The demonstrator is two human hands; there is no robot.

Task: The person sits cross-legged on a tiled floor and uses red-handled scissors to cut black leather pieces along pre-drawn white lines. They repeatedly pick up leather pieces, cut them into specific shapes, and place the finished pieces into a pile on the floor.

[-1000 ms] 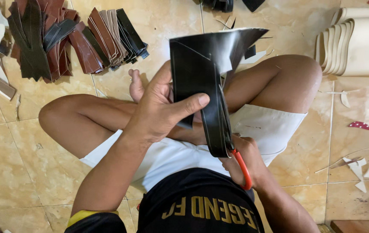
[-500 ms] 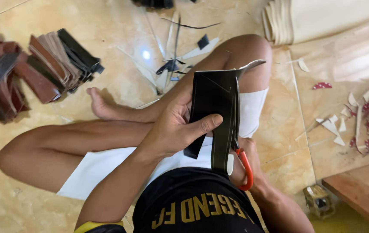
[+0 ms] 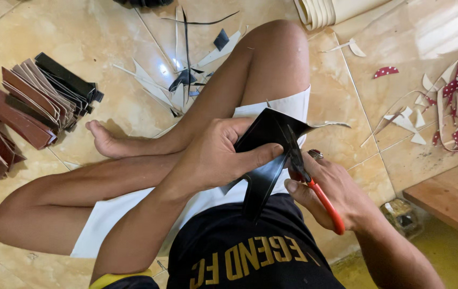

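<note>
The left hand (image 3: 213, 155) grips a black sheet piece (image 3: 264, 155) held over the lap, thumb pressed along its face and fingers (image 3: 239, 128) curled behind. The right hand (image 3: 336, 190) is clenched through the red handles of scissors (image 3: 306, 171), whose blades seem to bite into the sheet's edge, though the dark on dark blurs that. At ten o'clock on the tiled floor (image 3: 36, 32) lies a stack of brown and black strips (image 3: 31, 109); offcuts (image 3: 186, 75) lie at twelve o'clock.

Glossy black leatherette sheet (image 3: 266, 140); scissors (image 3: 310, 182): dark metal blades, smooth red plastic handles. Glazed beige floor tiles (image 3: 122, 32) beyond grip.
</note>
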